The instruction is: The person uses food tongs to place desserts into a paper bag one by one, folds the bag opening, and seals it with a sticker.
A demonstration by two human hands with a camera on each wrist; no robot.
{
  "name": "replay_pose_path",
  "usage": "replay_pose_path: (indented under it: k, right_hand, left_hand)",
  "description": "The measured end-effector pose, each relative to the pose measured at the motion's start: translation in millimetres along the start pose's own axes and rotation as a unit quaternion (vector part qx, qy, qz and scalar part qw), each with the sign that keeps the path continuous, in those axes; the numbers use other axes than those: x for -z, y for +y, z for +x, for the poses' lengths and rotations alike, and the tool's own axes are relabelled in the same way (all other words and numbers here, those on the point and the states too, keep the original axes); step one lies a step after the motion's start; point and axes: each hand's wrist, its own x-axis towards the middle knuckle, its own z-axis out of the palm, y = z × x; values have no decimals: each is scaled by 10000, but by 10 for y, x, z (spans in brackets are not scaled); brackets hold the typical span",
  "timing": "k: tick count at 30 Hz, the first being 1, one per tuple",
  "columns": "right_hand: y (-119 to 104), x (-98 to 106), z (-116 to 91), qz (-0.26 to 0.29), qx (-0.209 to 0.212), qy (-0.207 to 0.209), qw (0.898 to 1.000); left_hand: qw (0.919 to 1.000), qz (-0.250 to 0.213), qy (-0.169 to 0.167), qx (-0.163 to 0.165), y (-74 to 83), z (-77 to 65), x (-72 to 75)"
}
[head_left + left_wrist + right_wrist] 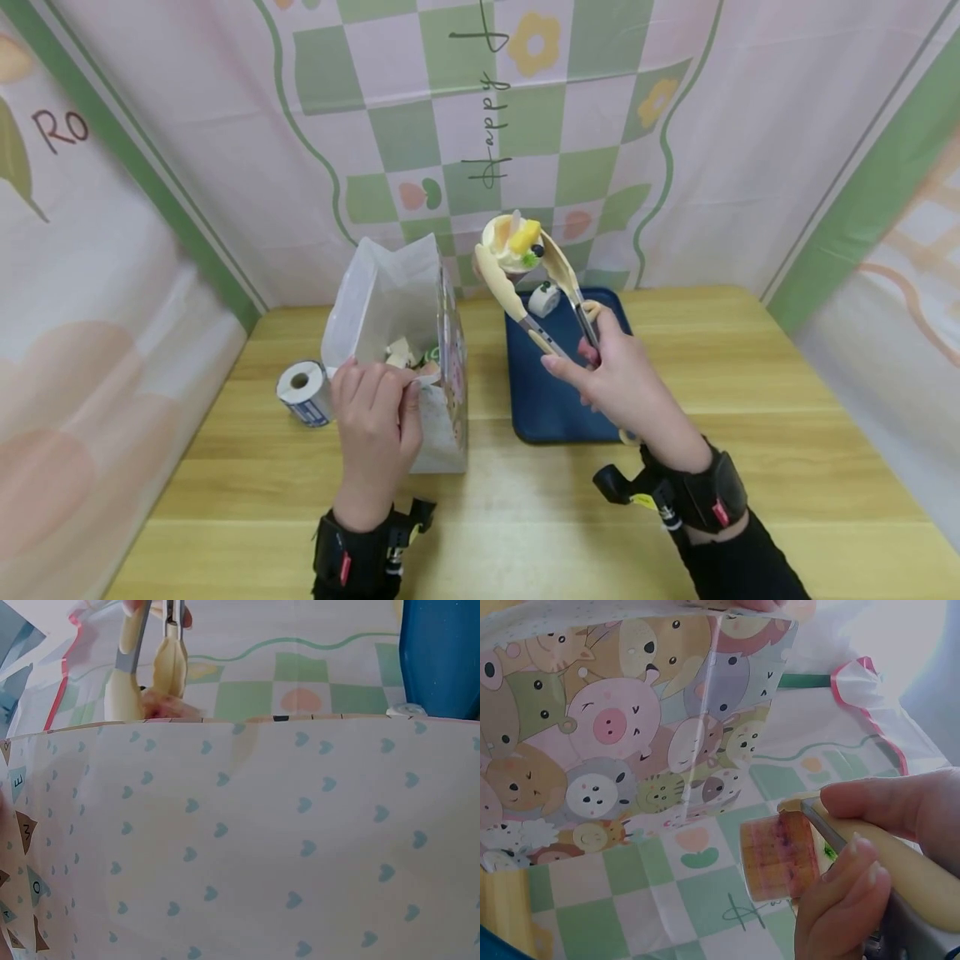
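Observation:
My right hand (633, 387) grips a pair of metal tongs with cream-coloured tips (501, 285), thumb on one arm and fingers round the other. Between the tips is a small dessert cup (513, 252) topped with cream, yellow fruit, a dark berry and a bit of green. The right wrist view shows the cup's layered side (769, 859), tipped sideways there. My left hand (375, 417) pinches the near rim of an upright paper bag (442, 437), its mouth spread wide. Hearts cover one side (247, 825), cartoon animals another (611, 727). Inside lie pale wrapped-looking pieces (402, 353), partly hidden.
A dark blue tray (551, 400) lies right of the bag, with a small white roll-shaped piece (543, 298) near its far end. Left of the bag stands a roll of labels (303, 396). A printed cloth (390, 58) hangs behind the wooden table (247, 508).

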Motion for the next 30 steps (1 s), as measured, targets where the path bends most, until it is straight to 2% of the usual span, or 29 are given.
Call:
replay_pose_path:
  k: [7,17,30]
  right_hand:
    - [-85,-9,-81,143,200,-138,9996]
    - [-216,-40,-196,-324,605,26,9976]
    - [-337,-87,-278,-263,996,-131,9946]
  left_hand:
    - [10000,-7,37,-33,2,6,-3]
    - [9999,-29,98,-45,0,6,-7]
    - [9998,-18,157,-107,-3,4,-11]
